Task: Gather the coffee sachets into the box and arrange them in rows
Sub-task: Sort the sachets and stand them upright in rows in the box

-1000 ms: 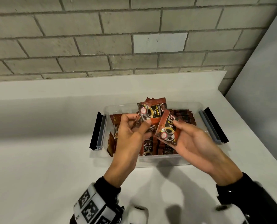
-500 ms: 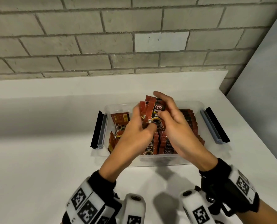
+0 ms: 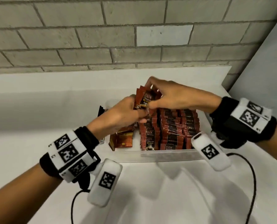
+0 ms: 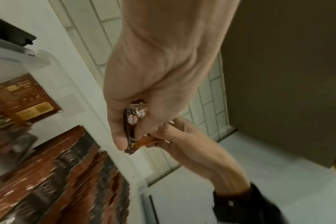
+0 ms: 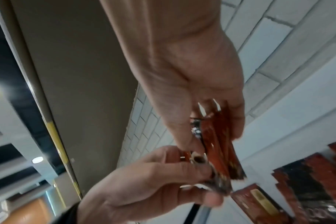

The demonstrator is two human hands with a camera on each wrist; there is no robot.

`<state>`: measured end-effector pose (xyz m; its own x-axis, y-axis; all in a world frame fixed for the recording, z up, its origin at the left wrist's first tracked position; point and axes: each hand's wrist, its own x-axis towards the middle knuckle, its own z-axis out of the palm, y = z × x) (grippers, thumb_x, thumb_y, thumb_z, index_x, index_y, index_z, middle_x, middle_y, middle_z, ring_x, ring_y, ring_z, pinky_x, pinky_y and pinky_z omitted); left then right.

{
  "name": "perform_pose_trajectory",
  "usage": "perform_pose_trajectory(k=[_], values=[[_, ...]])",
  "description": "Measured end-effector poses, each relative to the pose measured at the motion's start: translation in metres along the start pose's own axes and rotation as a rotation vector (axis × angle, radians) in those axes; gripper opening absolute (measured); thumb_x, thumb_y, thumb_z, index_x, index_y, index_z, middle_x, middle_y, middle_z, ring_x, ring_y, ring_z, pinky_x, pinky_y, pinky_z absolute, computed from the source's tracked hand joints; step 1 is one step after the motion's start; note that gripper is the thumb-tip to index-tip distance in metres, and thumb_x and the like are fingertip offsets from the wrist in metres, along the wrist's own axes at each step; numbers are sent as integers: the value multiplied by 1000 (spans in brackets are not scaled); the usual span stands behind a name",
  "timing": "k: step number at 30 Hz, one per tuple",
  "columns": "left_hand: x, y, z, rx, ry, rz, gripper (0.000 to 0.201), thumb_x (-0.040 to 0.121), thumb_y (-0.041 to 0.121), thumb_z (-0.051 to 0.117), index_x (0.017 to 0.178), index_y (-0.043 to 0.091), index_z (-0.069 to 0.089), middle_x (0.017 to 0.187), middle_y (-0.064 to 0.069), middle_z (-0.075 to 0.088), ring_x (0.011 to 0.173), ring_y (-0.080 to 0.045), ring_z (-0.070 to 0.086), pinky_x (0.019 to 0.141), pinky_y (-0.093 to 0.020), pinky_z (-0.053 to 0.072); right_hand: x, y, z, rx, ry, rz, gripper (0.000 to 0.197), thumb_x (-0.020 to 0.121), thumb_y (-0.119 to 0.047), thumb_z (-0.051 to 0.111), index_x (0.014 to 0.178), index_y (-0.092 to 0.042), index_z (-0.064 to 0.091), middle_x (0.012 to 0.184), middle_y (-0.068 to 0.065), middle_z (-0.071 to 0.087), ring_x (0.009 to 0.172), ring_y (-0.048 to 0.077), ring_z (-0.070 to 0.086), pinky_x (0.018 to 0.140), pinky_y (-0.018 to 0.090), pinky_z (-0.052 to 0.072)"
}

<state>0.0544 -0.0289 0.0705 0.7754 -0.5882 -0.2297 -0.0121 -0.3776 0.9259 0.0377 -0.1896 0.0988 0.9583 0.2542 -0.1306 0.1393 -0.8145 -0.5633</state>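
Above the box on the desk, both hands grip one small stack of sachets: left hand pinching its lower edge, right hand clamped over the top. Risk: the slick sachets could fan apart and drop across the finished rows when one hand lets go. Sachets are brown-red, glossy, printed with a coffee cup; several loose sachets lie in the box's left part.

Bare indoor workspace: grey brick wall behind white counter.
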Motion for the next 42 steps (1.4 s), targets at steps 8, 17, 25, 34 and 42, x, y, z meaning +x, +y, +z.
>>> perform_pose_trajectory(k=[8, 17, 25, 34, 42], values=[[13, -39, 1, 556, -434, -331, 17, 94, 20, 53, 82, 10, 61, 76, 3, 54, 70, -12, 49, 63, -15, 39, 30, 26, 56, -255, -594, 99, 38, 77, -28, 75, 111, -15, 62, 98, -4, 66, 88, 14, 61, 74, 23, 43], [28, -43, -14, 791, -625, -387, 18, 89, 2, 43, 83, 16, 53, 69, 3, 41, 64, -12, 38, 59, -14, 32, 30, 32, 88, -518, -573, -2, 24, 83, -24, 71, 84, -9, 52, 77, -3, 37, 82, 22, 49, 47, 21, 33], [27, -35, -5, 829, -906, -373, 69, 88, -6, 41, 143, 34, 38, 155, 3, 25, 143, -16, 19, 110, -25, 23, 31, 33, 89, -446, -430, -11, 68, 78, -15, 76, 132, -1, 38, 101, 10, 48, 63, 12, 47, 38, 17, 33], [28, -41, 8, 972, -880, -377, 71, 94, 0, 39, 151, 34, 14, 160, 3, 8, 147, -18, 3, 118, -35, 12, 23, 34, 49, -436, -265, 2, 62, 75, -38, 75, 124, -12, 46, 111, -1, 44, 98, 15, 42, 70, 21, 37], [26, -40, 9, 1014, -870, -370, 71, 94, -4, 32, 151, 33, 14, 160, 3, 9, 147, -18, 3, 117, -35, 10, -11, 78, 48, -492, -457, 116, 25, 81, -26, 72, 90, -17, 50, 81, -4, 51, 65, 13, 48, 51, 24, 36]])
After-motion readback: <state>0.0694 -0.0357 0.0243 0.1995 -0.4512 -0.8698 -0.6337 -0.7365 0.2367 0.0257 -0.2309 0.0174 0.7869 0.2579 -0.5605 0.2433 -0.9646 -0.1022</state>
